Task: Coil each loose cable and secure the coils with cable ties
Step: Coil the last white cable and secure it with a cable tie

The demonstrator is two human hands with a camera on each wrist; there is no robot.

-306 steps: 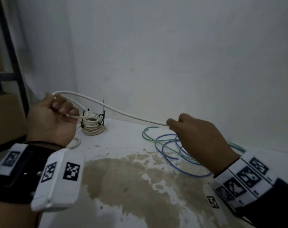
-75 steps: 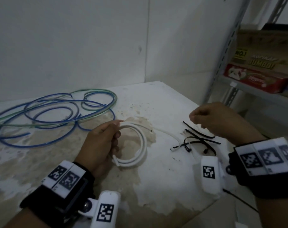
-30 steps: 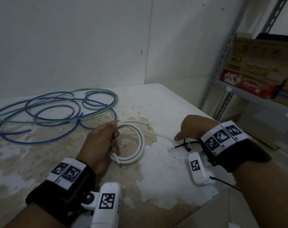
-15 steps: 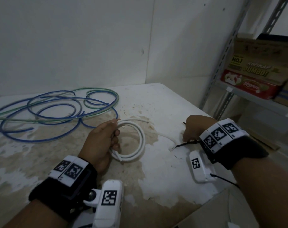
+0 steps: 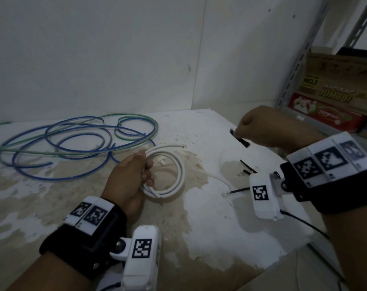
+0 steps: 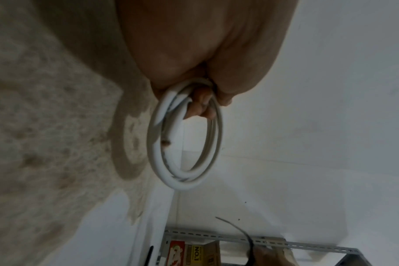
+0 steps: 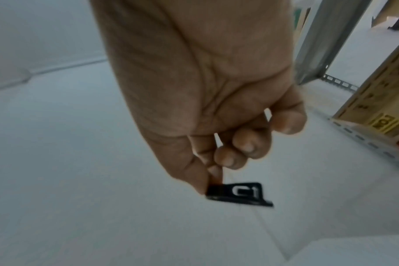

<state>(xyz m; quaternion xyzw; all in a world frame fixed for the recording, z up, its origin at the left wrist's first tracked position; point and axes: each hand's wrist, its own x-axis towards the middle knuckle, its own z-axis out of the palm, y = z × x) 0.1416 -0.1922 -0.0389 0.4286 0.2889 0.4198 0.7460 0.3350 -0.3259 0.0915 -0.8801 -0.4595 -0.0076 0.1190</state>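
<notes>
Over stained white tabletop (image 5: 210, 227), left hand (image 5: 128, 181) fingers curled round coiled white round cable (image 5: 174, 164); right hand (image 5: 268, 127) pinching black plastic cable tie (image 7: 239, 193) w/ thumb & forefinger.

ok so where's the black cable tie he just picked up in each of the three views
Head: the black cable tie is right of centre, pinched by the right hand above the table.
Left wrist: a thin dark strip at the bottom right.
Right wrist: lower centre, its head below the fingertips.
Shared landmark: the cardboard box on the metal shelf, seen in all three.
</notes>
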